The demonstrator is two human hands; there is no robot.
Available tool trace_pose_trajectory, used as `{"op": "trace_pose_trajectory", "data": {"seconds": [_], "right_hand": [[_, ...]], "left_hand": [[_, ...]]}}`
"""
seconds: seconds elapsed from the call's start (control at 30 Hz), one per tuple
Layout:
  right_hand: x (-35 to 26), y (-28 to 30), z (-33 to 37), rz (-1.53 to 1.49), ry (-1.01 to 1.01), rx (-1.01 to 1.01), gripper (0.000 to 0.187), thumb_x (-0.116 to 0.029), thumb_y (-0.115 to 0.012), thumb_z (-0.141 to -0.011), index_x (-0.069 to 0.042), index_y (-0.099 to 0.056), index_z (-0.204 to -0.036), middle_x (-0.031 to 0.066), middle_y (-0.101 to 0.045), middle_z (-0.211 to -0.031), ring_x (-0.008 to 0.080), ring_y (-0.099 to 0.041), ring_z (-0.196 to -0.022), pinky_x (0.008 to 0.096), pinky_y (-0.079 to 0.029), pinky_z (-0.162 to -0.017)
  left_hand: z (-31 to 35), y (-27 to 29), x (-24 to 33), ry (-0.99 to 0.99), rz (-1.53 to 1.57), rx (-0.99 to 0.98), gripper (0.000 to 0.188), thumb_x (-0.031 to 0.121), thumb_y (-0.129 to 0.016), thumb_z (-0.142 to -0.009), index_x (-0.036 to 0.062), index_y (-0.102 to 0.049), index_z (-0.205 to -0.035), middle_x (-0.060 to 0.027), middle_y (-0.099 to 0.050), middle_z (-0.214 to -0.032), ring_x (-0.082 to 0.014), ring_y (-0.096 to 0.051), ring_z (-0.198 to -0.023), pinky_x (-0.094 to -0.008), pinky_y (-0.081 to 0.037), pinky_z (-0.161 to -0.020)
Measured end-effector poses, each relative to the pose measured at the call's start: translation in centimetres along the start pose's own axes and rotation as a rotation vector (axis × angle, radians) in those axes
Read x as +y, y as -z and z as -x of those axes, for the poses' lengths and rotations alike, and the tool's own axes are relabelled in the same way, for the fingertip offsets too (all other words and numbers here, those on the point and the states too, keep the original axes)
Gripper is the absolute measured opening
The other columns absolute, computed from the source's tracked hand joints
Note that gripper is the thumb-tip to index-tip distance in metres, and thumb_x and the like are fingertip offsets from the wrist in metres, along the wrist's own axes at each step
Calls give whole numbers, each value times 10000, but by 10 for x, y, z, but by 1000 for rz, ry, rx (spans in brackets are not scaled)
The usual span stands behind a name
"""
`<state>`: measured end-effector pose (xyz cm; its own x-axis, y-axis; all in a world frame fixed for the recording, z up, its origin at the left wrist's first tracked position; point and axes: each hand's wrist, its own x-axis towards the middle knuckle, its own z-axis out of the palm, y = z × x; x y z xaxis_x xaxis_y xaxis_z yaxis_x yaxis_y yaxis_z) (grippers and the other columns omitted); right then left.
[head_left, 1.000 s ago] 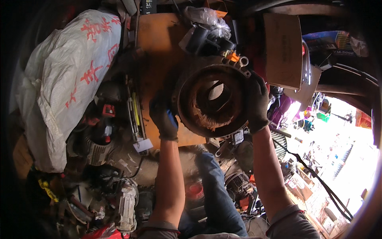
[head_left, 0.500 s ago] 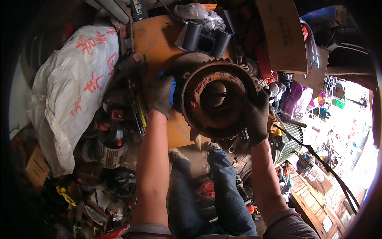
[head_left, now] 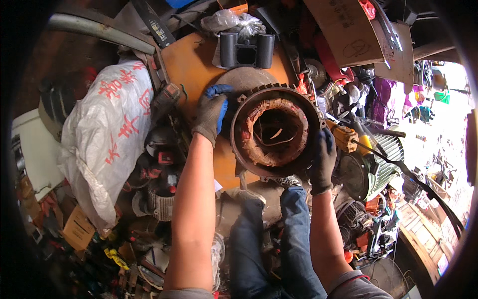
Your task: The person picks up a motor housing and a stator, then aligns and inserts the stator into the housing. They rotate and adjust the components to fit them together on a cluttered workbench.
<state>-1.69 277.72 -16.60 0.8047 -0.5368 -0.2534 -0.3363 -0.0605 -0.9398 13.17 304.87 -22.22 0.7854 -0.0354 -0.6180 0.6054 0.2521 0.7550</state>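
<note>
A rusty electric motor housing (head_left: pixel 240 154) with its round open end facing me sits over the orange worktop. Inside it runs a ring of brownish copper windings (head_left: pixel 259 149), with a loose wire curving across the hollow. My right hand (head_left: pixel 322 162), in a dark work glove, grips the housing's outer edge at the lower right. To the left of the housing, my left hand (head_left: pixel 211 113), in a grey and blue glove, is open with its fingers stretched towards it; whether they touch it I cannot tell. Behind the housing shows a rounded, rusty part (head_left: pixel 246 78).
On the orange worktop (head_left: pixel 191 60) stands a dark two-cylinder bracket (head_left: pixel 246 51) beside clear plastic bags. A white sack (head_left: pixel 112 139) lies at left. Cardboard (head_left: pixel 348 37) hangs over the upper right. A green finned motor (head_left: pixel 371 167) and cables are at right.
The housing's opening has turned, so its windings and loose wire show more plainly. My right hand has slid lower along its right side. The whole view has shifted.
</note>
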Motion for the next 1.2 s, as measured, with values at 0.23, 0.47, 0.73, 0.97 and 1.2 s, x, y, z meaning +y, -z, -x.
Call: {"op": "trace_pose_trajectory", "data": {"seconds": [0.23, 0.47, 0.73, 0.97, 1.2], "right_hand": [[151, 10, 38, -1119, -580, -88, 550, -409, -354, -1053, -77, -373, -1492, 98, -430, -1498, 280, -422, -1355, 398, -283, -1173], [158, -30, 44, -953, -291, -3, 489, -383, -368, -1056, -40, -473, -1388, 99, -553, -1350, 264, -506, -1226, 386, -360, -1094], [38, -39, 33, -950, -546, 35, 294, -225, -428, -1021, -19, -580, -1163, 97, -635, -1127, 193, -616, -1007, 351, -520, -882], [47, -42, 11, -590, -306, -153, 361, -256, -375, -1051, -29, -544, -1275, 99, -620, -1213, 222, -616, -1086, 358, -520, -940], [48, -13, -5, 208, 147, -295, 368, -222, -569, -977, -15, -564, -1281, 76, -644, -1146, 174, -601, -1064, 292, -481, -873]], "left_hand": [[6, -12, 10, -84, -71, 41, 191, 90, -618, -927, 43, -689, -1098, -70, -674, -1158, -208, -608, -1115, -346, -444, -1028], [20, -8, 6, -200, 24, 20, 137, 39, -603, -843, 66, -668, -961, 21, -609, -924, -74, -500, -777, -207, -414, -706], [68, 36, -8, -266, 197, 52, 275, 96, -598, -843, 11, -618, -1104, -63, -638, -1059, -175, -604, -1003, -310, -467, -923], [78, 47, -8, -267, 168, 148, 332, 93, -566, -863, -10, -609, -1175, -101, -642, -1151, -197, -603, -1060, -332, -461, -970], [61, 47, -15, -193, 124, 350, 282, 85, -619, -904, 12, -618, -1176, -74, -647, -1086, -201, -611, -1013, -343, -480, -930]]}}
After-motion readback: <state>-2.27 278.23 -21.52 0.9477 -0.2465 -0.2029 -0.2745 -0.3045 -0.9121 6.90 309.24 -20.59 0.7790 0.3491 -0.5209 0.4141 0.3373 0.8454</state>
